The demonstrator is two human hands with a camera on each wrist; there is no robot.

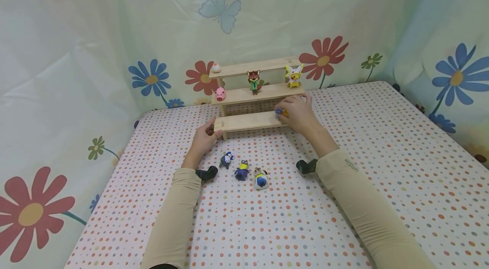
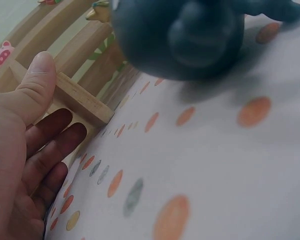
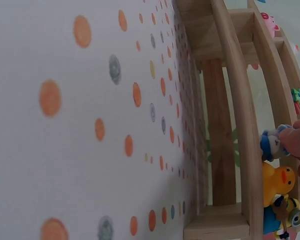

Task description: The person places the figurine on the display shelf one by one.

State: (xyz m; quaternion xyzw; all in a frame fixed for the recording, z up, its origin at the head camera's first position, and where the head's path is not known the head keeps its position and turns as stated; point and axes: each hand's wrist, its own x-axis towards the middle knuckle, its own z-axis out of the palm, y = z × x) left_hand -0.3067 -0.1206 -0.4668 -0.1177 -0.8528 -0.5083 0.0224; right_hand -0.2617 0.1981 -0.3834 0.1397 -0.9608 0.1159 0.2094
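A three-tier wooden display shelf (image 1: 248, 122) stands at the back of the table. My left hand (image 1: 204, 136) holds the left end of its lowest board, thumb at the front and fingers behind. Toward the right end of that board, my right hand (image 1: 297, 113) pinches a small blue-and-white figurine (image 3: 273, 144) between thumb and fingertips. The figurine is right at the board's surface. Beside it, in the right wrist view, are a yellow duck (image 3: 277, 181) and a minion figurine (image 3: 286, 216), mostly hidden by my hand in the head view.
A pink pig (image 1: 220, 93), a fox figurine (image 1: 254, 81) and a yellow-and-white figurine (image 1: 294, 76) occupy the middle board; a white bird figurine (image 1: 215, 67) tops the left. On the dotted tablecloth lie a dark blue-and-white figurine (image 1: 226, 159), another minion (image 1: 242, 171) and a grey-and-blue figurine (image 1: 261, 179).
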